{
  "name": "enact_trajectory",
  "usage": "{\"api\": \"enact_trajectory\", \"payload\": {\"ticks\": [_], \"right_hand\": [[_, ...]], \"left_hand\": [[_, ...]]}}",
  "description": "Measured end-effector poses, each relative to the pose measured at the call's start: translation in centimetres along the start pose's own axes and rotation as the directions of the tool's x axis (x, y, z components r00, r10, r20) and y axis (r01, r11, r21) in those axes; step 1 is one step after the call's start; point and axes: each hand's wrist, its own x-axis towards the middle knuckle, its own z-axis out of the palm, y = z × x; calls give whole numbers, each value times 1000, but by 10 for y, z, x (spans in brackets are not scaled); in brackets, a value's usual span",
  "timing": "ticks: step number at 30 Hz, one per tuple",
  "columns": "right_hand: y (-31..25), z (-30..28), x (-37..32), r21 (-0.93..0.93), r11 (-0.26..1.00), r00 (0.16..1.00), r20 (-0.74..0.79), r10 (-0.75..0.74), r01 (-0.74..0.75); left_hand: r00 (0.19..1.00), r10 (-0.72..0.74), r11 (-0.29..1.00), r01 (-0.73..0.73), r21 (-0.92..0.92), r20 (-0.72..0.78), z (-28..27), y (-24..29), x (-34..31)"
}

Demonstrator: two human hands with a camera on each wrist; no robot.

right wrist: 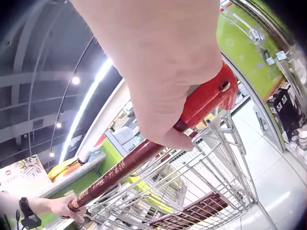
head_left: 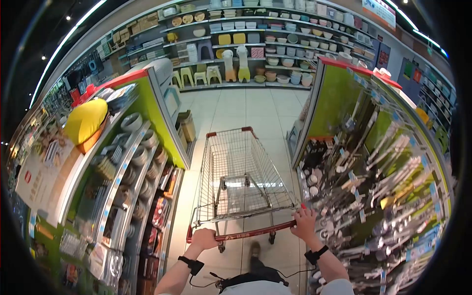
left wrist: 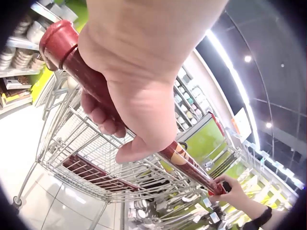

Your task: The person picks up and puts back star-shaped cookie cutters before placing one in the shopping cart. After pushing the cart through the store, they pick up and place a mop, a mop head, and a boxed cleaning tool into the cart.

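Observation:
A wire shopping cart (head_left: 236, 172) with a dark red handlebar (head_left: 255, 233) stands in front of the body, its basket bare. The left hand (head_left: 204, 239) grips the bar near its left end; in the left wrist view the fingers of this hand (left wrist: 139, 96) curl under the bar and the thumb lies along it. Near the bar's right end is the right hand (head_left: 306, 225). In the right wrist view, the right hand (right wrist: 163, 86) wraps over the bar beside the red end cap (right wrist: 208, 96), its fingertips mostly hidden.
Shelves of bowls and kitchenware (head_left: 130, 182) line the left side. Hanging utensils (head_left: 383, 177) crowd the right rack, close to the right hand. Pale floor tiles (head_left: 236, 105) stretch from the cart to a back shelf wall with stools (head_left: 213, 73) and bowls. A shoe (head_left: 254, 250) shows under the bar.

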Motion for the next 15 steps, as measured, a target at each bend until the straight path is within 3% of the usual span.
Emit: {"api": "enact_trajectory", "payload": {"ticks": [8,13,15], "right_hand": [[71,88,189,-21,1000,999,45,-16,17],[117,140,305,-1,1000,998,51,-30,30],[137,168,352,-73,996,998,52,-43,47]], "left_hand": [[995,-72,997,72,0,65,-88,-36,194],[998,-37,999,37,-15,41,-133,-64,318],[999,-11,999,13,-34,40,-154,-77,367]]}}
